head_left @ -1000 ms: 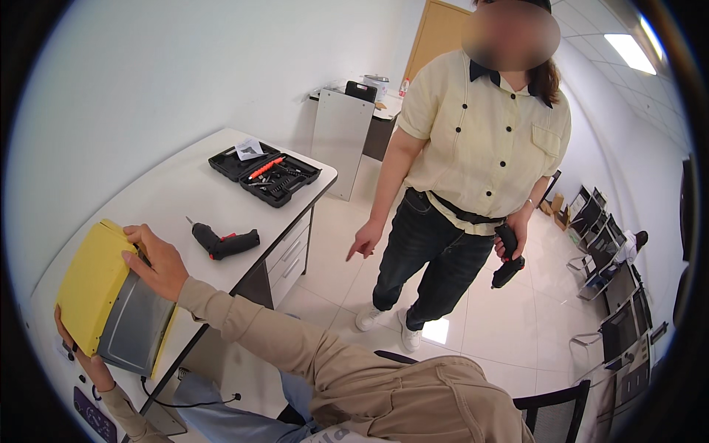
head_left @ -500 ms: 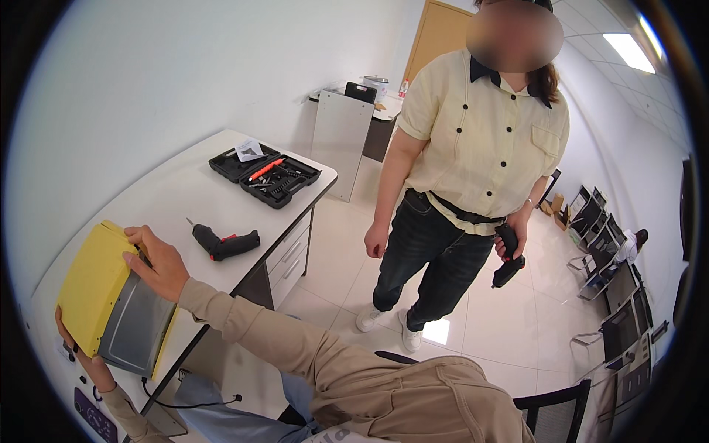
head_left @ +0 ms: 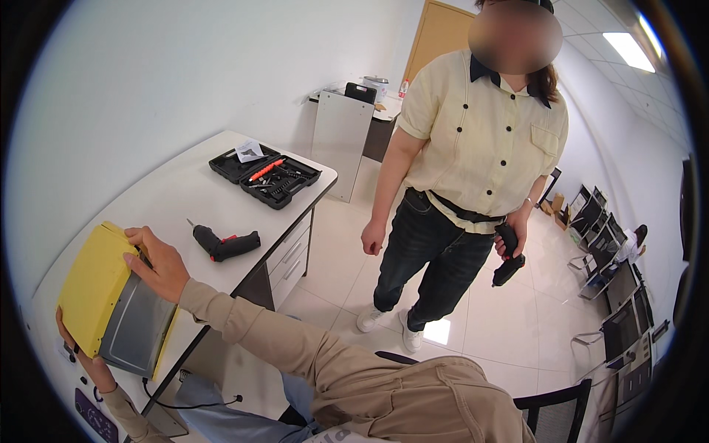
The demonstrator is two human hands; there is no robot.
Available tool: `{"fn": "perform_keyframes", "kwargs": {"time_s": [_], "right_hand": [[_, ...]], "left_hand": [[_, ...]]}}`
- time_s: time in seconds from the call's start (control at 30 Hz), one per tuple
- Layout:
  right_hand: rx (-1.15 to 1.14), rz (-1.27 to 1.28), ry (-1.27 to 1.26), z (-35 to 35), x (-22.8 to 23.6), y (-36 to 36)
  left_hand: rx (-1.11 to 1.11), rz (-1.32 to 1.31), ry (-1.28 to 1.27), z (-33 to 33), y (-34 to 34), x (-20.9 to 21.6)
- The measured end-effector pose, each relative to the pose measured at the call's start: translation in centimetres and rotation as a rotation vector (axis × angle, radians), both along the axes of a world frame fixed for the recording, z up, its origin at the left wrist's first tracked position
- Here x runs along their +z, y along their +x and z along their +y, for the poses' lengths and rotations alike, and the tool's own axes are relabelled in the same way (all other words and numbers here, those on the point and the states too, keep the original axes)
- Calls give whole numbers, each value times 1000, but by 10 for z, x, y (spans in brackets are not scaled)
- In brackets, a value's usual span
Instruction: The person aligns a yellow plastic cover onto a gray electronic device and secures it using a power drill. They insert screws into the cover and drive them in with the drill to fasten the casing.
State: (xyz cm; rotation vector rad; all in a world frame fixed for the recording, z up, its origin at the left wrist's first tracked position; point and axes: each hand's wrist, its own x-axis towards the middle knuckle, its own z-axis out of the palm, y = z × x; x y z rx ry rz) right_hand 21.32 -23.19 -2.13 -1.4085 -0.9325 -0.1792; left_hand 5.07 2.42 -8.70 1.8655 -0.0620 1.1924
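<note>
A boxy appliance with a yellow casing (head_left: pixel 92 284) and a dark grey front panel (head_left: pixel 138 325) stands on the white desk at the left. My right hand (head_left: pixel 159 266) grips its upper right edge, with the fingers over the yellow casing and the thumb near the grey panel. At the opposite side, my left hand (head_left: pixel 90 363) holds the casing's lower left; part of that hand is hidden behind it. A black and red cordless screwdriver (head_left: pixel 225 242) lies on the desk to the right of my right hand.
An open black tool case (head_left: pixel 288 181) with bits and an orange shaft sits farther back on the desk (head_left: pixel 177 177). A black cord (head_left: pixel 192 405) hangs below the appliance. A person in a cream shirt (head_left: pixel 495 140) stands across from me, holding another cordless screwdriver (head_left: pixel 508 269). A mesh chair (head_left: pixel 557 413) is at lower right.
Both my hands keep the same hold on the appliance. The standing person's free hand has shifted very slightly, and the distant seated person has moved a little.
</note>
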Motion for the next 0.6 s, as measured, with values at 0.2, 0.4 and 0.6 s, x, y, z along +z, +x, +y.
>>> {"fn": "perform_keyframes", "kwargs": {"time_s": [0.2, 0.4, 0.6], "right_hand": [[-2, 17, -7, 0, 0, -1], [-27, -9, 4, 1, -1, 0], [-59, -35, 55, 3, -2, -2]], "left_hand": [[-10, -3, -7, 0, 1, 0], [-10, -1, -13, 1, -1, 0], [-8, 12, -16, 4, -1, 1]]}}
